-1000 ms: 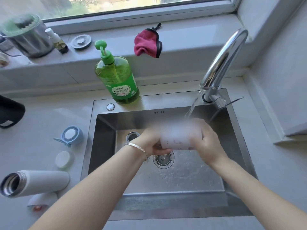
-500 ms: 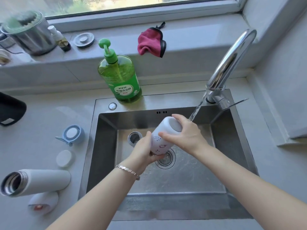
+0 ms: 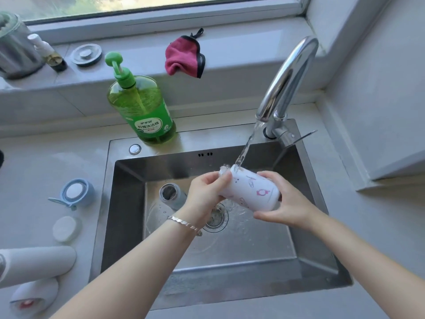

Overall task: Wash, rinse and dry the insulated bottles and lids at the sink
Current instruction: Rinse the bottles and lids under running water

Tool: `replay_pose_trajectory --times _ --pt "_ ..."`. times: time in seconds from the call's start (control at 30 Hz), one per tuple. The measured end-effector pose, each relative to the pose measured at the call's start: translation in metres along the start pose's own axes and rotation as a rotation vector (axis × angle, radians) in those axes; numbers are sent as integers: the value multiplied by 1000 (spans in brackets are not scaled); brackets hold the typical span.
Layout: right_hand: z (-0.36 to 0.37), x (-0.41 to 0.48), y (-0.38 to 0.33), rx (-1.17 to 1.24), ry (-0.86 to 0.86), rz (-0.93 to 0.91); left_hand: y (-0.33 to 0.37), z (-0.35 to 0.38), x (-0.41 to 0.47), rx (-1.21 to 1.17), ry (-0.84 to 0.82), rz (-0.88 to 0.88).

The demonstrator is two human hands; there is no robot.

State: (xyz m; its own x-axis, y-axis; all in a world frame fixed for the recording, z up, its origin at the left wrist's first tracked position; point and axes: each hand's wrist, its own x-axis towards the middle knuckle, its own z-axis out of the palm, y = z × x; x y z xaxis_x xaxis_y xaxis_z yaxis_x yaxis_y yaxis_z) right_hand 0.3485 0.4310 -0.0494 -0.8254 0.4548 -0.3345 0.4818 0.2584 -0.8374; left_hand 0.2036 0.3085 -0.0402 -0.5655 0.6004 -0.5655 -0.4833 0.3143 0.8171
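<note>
White with pink marks, the small bottle (image 3: 250, 189) lay tilted almost sideways over the sink (image 3: 128, 203), just above the drain (image 3: 216, 218). On my feed the left hand (image 3: 207, 192) gripped its far-left end, fingers curled round it. The right hand (image 3: 282, 203) wrapped round the near-right end. The stream (image 3: 245, 150) from the tap (image 3: 287, 81) struck the far-left end; through the splash I could not tell whether that was the mouth. A second bottle (image 3: 171, 195) lay in the basin left of the hands, steel mouth showing. On the counter (image 3: 34, 169) to the left sat a blue lid (image 3: 76, 192), a white lid (image 3: 65, 227) and a long white bottle (image 3: 39, 263) on its side. Farther off stood a green soap bottle (image 3: 142, 107), and a pink cloth (image 3: 184, 57) hung from the sill (image 3: 241, 42).
</note>
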Motion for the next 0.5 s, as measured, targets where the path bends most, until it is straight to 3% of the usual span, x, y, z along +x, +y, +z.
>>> replay_pose_trajectory --times 0.2,0.37,0.5 --pt "14 10 -10 -1 -24 37 -2 4 -10 344 -131 301" --pt "46 22 -16 115 131 7 1 -18 -20 471 -25 527" --pt "66 22 -9 154 296 -36 -7 -58 -31 614 66 473"
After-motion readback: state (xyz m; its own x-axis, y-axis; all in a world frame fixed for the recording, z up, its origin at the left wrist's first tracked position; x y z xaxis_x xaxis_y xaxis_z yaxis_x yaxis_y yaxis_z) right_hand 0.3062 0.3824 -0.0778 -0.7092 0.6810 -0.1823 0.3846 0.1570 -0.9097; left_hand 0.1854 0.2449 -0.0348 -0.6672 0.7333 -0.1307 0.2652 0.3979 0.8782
